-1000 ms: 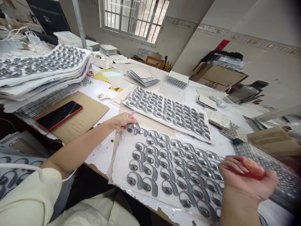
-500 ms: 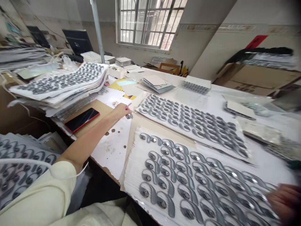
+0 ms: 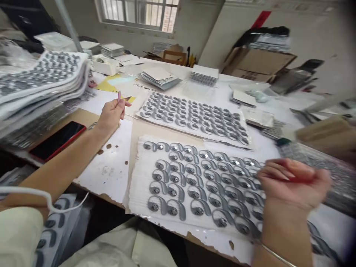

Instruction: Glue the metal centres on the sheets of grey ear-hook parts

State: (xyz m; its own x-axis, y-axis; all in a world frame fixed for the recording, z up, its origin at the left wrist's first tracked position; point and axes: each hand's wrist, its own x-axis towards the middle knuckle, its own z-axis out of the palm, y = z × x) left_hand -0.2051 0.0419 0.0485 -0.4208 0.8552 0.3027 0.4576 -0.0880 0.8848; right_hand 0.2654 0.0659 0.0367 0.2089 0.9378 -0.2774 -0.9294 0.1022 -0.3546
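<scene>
My left hand [image 3: 112, 113] is closed around a thin pink stick [image 3: 119, 97] that points up from its fingers, over the white paper on the table. My right hand [image 3: 294, 181] is curled up above the right part of a white sheet [image 3: 139, 193] in front of me; what its fingers hold, if anything, is hidden. Rows of grey hook-shaped pieces [image 3: 194, 192] with shiny round gems lie on this sheet. Behind it lies a second sheet of similar grey pieces [image 3: 191, 115].
A red-edged phone [image 3: 58, 141] lies at the left on brown board. Beyond it rises a stack of padded sheets [image 3: 80, 79] bearing more pieces. Card stacks [image 3: 204, 76] stand at the back. A white cable [image 3: 36, 191] crosses my left arm. Bagged items [image 3: 257, 116] lie at the right.
The view has turned to the right and down. My right hand has come from the blurred right edge fully into view. My left hand has lifted, its stick now pointing upward.
</scene>
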